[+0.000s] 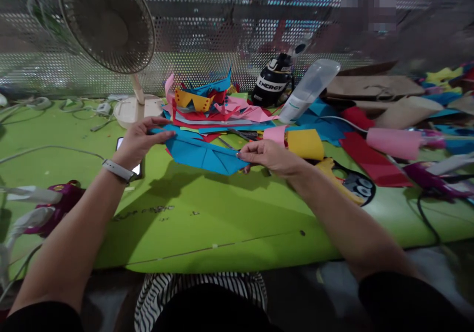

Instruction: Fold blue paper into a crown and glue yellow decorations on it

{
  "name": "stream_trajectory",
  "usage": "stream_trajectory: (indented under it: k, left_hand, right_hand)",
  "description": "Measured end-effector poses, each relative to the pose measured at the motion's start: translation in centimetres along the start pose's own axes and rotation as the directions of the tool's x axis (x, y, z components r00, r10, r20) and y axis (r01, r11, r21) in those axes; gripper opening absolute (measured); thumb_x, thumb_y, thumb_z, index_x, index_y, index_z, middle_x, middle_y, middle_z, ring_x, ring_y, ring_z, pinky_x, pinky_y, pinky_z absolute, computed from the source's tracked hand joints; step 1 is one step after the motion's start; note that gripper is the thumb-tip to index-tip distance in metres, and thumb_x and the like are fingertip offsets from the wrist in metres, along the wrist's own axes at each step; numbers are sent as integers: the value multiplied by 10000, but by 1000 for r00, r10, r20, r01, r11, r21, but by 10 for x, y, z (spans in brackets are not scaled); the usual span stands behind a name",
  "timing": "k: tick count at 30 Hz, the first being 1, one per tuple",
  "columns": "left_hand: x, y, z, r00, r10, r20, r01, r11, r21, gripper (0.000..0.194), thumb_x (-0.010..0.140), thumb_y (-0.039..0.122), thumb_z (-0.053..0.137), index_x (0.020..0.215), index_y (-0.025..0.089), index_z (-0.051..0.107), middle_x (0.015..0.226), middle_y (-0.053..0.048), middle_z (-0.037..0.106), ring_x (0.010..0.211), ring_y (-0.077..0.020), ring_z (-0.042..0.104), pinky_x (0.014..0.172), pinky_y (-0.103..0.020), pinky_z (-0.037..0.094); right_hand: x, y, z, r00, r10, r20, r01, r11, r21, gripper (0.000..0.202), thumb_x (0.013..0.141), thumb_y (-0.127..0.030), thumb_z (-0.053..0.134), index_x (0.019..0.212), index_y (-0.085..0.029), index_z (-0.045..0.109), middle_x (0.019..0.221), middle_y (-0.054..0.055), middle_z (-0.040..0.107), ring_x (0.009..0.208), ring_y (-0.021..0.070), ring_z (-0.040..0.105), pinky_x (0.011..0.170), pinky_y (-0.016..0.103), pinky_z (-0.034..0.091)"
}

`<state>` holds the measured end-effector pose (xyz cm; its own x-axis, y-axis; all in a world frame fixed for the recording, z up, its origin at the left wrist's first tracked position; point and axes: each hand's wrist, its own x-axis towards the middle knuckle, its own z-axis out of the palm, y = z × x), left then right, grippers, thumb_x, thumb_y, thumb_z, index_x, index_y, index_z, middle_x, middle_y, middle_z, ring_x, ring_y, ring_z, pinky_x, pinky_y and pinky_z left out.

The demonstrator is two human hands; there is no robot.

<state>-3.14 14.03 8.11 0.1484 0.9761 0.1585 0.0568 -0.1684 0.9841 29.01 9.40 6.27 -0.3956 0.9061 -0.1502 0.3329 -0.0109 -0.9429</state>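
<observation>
A folded piece of blue paper [205, 156] with crease lines spans the space between my hands, above the green table [222, 213]. My left hand [146, 137] pinches its left end between thumb and fingers. At its right end, the fingertips of my right hand [262, 156] are closed on the paper. Just behind it lies a pile of coloured paper, with a yellow cut-out [192, 101] with red dots and a pink piece [240, 108] on top. Partly covered by my left wrist, a phone [137, 169] lies on the table.
A fan [111, 25] stands at the back left. A black bottle [272, 82] and a tilted clear bottle [309, 90] are behind the pile. Rolled yellow paper [305, 144], pink rolls and a red sheet [374, 161] lie right. Plugs and cables [37, 198] are at left.
</observation>
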Motion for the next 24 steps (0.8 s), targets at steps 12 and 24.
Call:
stream_trajectory:
  k: [12, 24]
  left_hand:
    - [-23, -20, 55, 919, -393, -9, 336, 797, -502, 238, 727, 241, 806, 912, 135, 699, 878, -58, 753, 752, -154, 711, 637, -249, 596]
    - [-32, -34, 67, 927, -374, 6, 297, 726, -620, 382, 627, 332, 879, 879, 192, 627, 752, 20, 718, 631, -104, 674, 598, -215, 536]
  right_hand:
    - [6, 17, 60, 971, 46, -233, 30, 950, 311, 477, 534, -576, 848, 681, -174, 639, 627, -25, 623, 564, 123, 623, 648, 299, 538]
    - [5, 24, 67, 966, 91, -240, 16, 913, 407, 465, 543, -597, 830, 699, -198, 650, 635, -22, 638, 580, 131, 633, 658, 305, 554]
